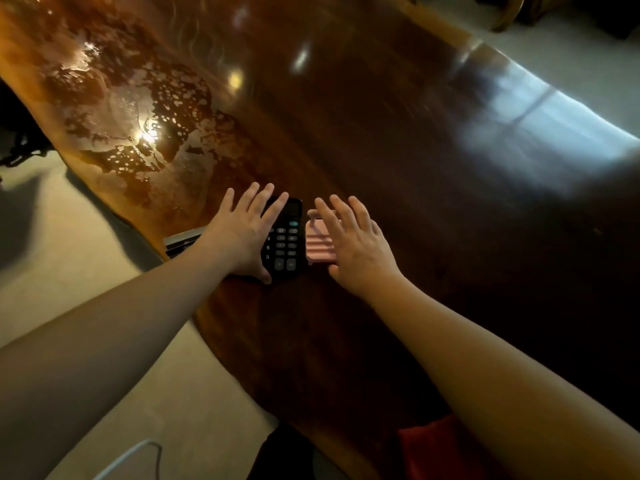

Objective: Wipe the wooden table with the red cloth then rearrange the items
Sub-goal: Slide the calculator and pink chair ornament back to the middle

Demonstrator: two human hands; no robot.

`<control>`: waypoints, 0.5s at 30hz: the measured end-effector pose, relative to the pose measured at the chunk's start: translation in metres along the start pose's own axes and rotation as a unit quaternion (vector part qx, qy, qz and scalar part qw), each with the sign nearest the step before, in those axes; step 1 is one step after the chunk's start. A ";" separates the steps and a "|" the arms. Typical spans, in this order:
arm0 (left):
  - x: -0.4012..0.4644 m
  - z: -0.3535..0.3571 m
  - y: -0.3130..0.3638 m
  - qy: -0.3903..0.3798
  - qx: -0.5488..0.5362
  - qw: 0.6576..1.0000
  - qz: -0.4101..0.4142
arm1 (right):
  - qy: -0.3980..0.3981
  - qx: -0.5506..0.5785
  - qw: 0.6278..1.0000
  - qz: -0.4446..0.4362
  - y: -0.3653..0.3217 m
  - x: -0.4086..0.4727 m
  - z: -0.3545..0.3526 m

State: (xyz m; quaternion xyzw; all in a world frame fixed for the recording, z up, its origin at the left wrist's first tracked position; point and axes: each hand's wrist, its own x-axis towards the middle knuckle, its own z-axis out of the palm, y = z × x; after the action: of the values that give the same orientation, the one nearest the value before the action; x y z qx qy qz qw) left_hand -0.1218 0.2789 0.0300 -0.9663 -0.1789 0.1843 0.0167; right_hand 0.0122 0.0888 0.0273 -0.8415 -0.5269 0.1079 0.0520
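Observation:
A long glossy wooden table (363, 140) runs from the near right to the far left. On it lies a black calculator (285, 244), and right beside it a small pink ribbed object (318, 244). My left hand (244, 230) rests flat, fingers spread, over the calculator's left half, thumb at its near edge. My right hand (358, 242) lies flat with fingers apart over the right part of the pink object. The red cloth (429, 448) sits bunched at the table's near edge, partly hidden under my right forearm.
A flat grey item (181, 241) pokes out at the table's left edge under my left wrist. Pale floor (69, 271) lies left of the table. A white cable (138, 455) lies on the floor near the bottom. Dark furniture (554, 8) stands at the far right.

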 end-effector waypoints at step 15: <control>0.017 -0.018 0.041 -0.002 0.045 0.999 0.004 | 0.075 0.052 0.995 0.037 0.062 -0.052 -0.016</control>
State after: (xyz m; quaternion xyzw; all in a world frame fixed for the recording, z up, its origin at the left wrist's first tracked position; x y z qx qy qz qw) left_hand -0.0865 0.2472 0.0368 -0.9649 -0.1670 0.1940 0.0590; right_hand 0.0481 0.0153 0.0372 -0.8620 -0.4839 0.0736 0.1316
